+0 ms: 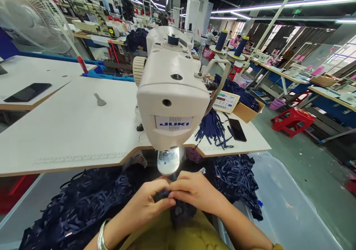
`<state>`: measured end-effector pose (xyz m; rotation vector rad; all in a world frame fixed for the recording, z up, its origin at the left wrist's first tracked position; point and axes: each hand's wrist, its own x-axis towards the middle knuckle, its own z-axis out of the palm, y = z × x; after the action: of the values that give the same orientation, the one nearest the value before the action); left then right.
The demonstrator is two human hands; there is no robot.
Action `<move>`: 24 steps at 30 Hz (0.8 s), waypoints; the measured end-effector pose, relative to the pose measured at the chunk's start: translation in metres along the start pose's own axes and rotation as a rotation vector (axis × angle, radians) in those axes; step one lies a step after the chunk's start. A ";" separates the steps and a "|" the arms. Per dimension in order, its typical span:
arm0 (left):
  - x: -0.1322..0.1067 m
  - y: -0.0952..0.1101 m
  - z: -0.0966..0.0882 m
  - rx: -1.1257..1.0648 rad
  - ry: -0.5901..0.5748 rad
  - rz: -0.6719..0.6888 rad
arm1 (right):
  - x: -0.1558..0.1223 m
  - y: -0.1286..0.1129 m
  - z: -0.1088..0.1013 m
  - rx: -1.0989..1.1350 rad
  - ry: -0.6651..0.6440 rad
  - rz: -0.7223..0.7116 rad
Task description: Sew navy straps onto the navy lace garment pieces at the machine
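Note:
My left hand point(150, 200) and my right hand point(194, 190) meet in front of the sewing machine point(174, 90). Both are closed, fingers pinching a dark navy piece of fabric point(182, 211) that hangs down between them over my lap. The part right at the fingertips is mostly hidden. Just beyond my fingers is the machine's rounded metal work plate point(168, 162). Navy lace-like fabric is heaped on the left point(83, 205), and another navy heap point(236, 179) lies on the right.
The white tabletop point(83, 127) carries a small flat metal piece point(99, 100), a bundle of navy strips point(211, 127), a phone point(237, 130) and a control box point(225, 101). Clear plastic bins point(289, 202) flank me. A red stool point(293, 121) stands to the right.

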<state>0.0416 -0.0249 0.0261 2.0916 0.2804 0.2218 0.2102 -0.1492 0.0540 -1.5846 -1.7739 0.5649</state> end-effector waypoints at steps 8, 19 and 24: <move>0.009 0.009 -0.024 0.704 0.574 0.275 | 0.037 0.004 0.014 0.115 0.370 0.297; 0.017 0.016 -0.013 0.837 0.386 0.344 | 0.051 0.025 0.007 0.506 0.402 0.491; 0.021 0.021 -0.008 0.913 0.515 0.252 | 0.062 0.029 -0.003 0.342 0.378 0.400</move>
<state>0.0618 -0.0221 0.0492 2.9488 0.4853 0.9314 0.2313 -0.0839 0.0478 -1.6725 -1.0276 0.6605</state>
